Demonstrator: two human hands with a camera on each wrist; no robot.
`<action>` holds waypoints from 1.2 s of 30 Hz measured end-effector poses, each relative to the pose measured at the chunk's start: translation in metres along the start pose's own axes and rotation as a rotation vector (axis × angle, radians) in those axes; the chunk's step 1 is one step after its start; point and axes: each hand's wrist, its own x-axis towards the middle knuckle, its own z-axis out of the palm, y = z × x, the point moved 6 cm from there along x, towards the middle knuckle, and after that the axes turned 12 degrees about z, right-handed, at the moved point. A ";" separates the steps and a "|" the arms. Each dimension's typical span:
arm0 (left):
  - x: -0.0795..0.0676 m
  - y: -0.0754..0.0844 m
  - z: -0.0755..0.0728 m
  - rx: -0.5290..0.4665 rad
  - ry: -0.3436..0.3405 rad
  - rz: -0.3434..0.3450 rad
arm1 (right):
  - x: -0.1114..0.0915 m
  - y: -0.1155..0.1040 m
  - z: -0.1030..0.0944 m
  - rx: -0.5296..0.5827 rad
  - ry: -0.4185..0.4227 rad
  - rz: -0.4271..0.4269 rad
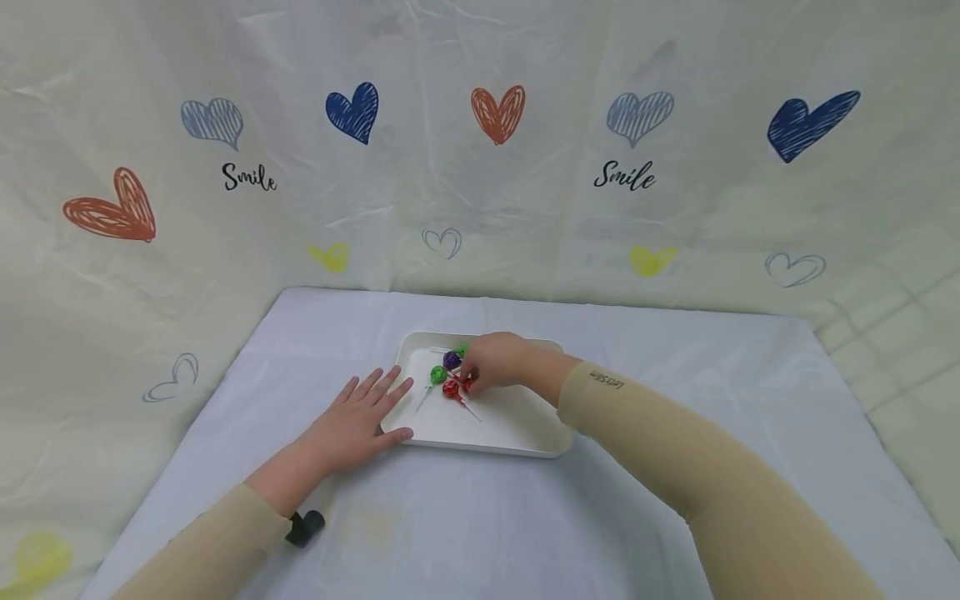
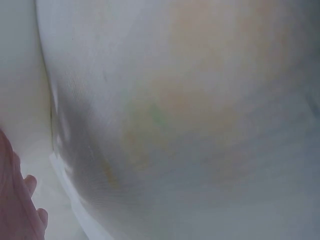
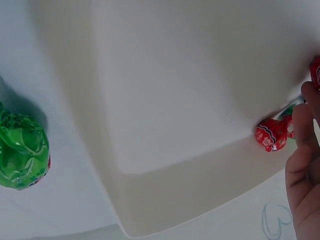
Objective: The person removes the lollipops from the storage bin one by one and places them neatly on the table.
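A white tray [image 1: 517,429] holds several wrapped lollipops. Its left rim is under or beside my left hand [image 1: 360,425], whose fingers are spread, thumb near the front corner; only its edge [image 2: 20,205] enters the left wrist view. Over the lollipops, my right hand [image 1: 497,360] has curled fingers and appears to pinch a red lollipop [image 1: 468,384]; its fingertips are partly hidden. Close by lie another red lollipop [image 1: 450,389], a green lollipop [image 1: 438,375] and a purple lollipop [image 1: 452,360]. In the right wrist view, a red lollipop [image 3: 270,135] touches or nearly touches my fingers.
A green-wrapped lollipop [image 3: 22,150] shows outside the tray in the right wrist view. A small black object [image 1: 305,528] is by the left wrist. The white cloth [image 1: 675,367] covers the table, and a backdrop with hearts [image 1: 498,117] hangs behind.
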 end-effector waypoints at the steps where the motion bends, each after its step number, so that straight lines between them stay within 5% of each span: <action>1: 0.000 0.000 0.000 0.000 0.002 0.000 | -0.001 0.001 -0.001 0.005 -0.007 -0.002; 20: -0.002 -0.002 0.002 -0.015 -0.014 -0.024 | -0.026 0.031 0.007 0.054 -0.119 0.073; 36: -0.002 -0.001 0.002 -0.018 -0.016 -0.030 | -0.039 0.046 -0.001 0.110 -0.096 0.085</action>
